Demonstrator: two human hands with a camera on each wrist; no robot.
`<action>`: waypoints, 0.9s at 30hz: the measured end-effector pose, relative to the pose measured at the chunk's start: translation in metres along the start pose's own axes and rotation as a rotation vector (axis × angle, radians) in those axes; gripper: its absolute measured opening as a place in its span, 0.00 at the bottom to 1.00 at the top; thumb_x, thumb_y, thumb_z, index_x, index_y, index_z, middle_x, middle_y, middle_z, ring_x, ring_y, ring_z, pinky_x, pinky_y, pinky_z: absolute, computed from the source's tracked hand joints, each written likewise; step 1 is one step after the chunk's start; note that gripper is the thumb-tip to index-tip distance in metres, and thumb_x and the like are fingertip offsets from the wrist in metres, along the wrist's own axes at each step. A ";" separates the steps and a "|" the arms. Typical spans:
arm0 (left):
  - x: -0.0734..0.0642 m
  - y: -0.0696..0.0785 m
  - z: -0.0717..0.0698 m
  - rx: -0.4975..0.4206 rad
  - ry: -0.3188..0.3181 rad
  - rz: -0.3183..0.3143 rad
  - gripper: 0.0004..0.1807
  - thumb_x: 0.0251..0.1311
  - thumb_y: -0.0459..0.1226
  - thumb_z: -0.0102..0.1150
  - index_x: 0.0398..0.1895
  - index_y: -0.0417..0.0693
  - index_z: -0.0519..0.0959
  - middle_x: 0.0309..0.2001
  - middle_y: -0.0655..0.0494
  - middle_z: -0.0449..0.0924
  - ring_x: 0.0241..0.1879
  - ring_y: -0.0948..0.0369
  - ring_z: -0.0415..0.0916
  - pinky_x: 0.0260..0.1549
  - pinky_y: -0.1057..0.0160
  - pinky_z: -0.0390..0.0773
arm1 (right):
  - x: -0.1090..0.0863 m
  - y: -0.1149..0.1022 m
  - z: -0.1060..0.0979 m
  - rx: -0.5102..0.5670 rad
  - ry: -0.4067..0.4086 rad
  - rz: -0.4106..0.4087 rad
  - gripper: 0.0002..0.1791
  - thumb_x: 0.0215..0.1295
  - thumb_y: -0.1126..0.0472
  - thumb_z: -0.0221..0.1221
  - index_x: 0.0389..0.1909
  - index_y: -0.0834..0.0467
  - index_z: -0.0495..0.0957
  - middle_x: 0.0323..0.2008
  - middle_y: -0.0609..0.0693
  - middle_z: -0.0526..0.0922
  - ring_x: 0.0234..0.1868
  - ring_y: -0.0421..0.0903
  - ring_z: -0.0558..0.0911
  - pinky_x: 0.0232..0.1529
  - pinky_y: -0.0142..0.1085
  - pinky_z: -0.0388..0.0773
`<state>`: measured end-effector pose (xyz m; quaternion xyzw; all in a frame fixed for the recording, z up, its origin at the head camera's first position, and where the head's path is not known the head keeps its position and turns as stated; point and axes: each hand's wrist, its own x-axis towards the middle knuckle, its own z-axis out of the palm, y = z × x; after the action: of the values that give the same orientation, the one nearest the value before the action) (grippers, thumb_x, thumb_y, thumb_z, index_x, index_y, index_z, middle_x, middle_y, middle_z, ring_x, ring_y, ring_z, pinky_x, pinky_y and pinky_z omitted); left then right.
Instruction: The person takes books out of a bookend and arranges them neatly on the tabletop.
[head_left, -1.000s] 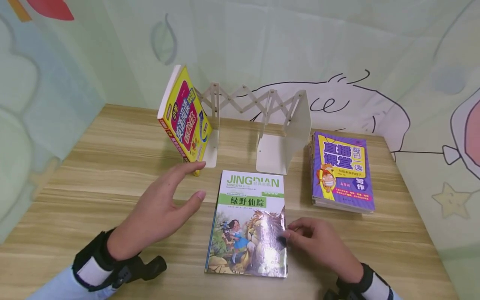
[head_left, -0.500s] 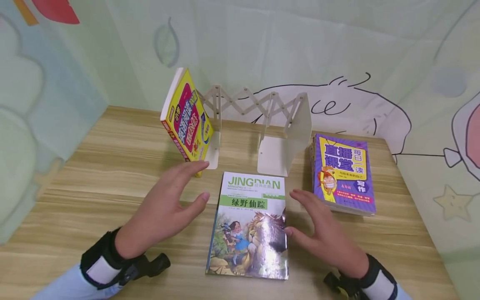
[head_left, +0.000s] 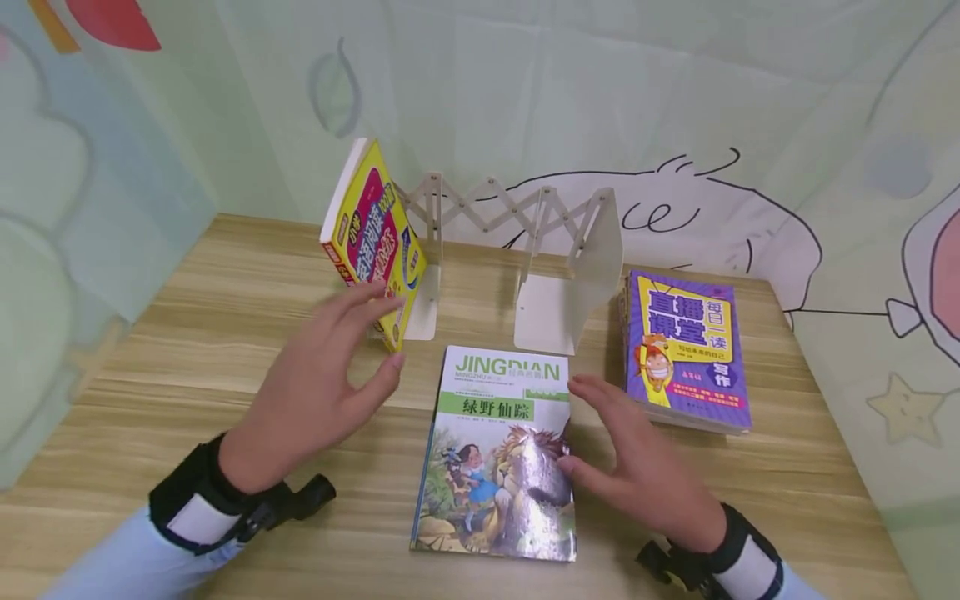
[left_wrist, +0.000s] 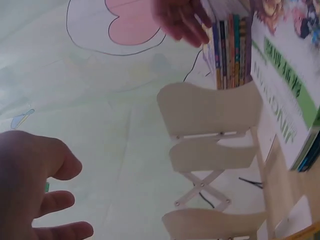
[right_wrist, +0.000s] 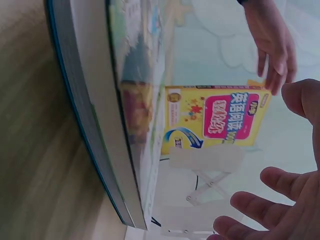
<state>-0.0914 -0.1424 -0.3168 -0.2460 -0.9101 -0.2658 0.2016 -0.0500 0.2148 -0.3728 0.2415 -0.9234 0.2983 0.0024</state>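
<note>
My left hand (head_left: 318, 387), fingers loosely extended and holding nothing, hovers left of the flat-lying lion-cover book (head_left: 495, 467). In the head view its fingertips overlap the lower part of a yellow book (head_left: 375, 237) that stands upright, leaning, at the left of the white folding bookend (head_left: 543, 312). My right hand (head_left: 648, 467) is spread with thumb and fingers apart, its thumb tip over the lion-cover book's right edge. From the right wrist view, another book with a blue cover edge (right_wrist: 92, 135) lies beneath the lion-cover book.
A stack of books with a purple cover (head_left: 686, 350) on top lies to the right on the wooden table (head_left: 187, 350). Behind the bookend hangs a printed wall cloth (head_left: 480, 92). The bookend's upright plates and crossed bars stand at the back.
My right hand's fingers have uncurled from beside the lion-cover book's right edge and spread out. My left hand has risen slightly toward the yellow book. The books stay in place.
</note>
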 end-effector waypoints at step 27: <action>0.087 -0.056 0.002 0.153 0.184 -0.154 0.24 0.68 0.31 0.55 0.67 0.37 0.73 0.71 0.43 0.68 0.69 0.47 0.68 0.61 0.46 0.74 | -0.004 0.007 0.019 0.012 -0.017 -0.056 0.40 0.63 0.48 0.67 0.72 0.55 0.63 0.72 0.52 0.67 0.71 0.52 0.68 0.67 0.53 0.70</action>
<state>-0.1922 -0.1534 -0.2970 -0.1340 -0.9216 -0.2316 0.2813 -0.0471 0.2107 -0.3927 0.2700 -0.9144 0.3018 0.0013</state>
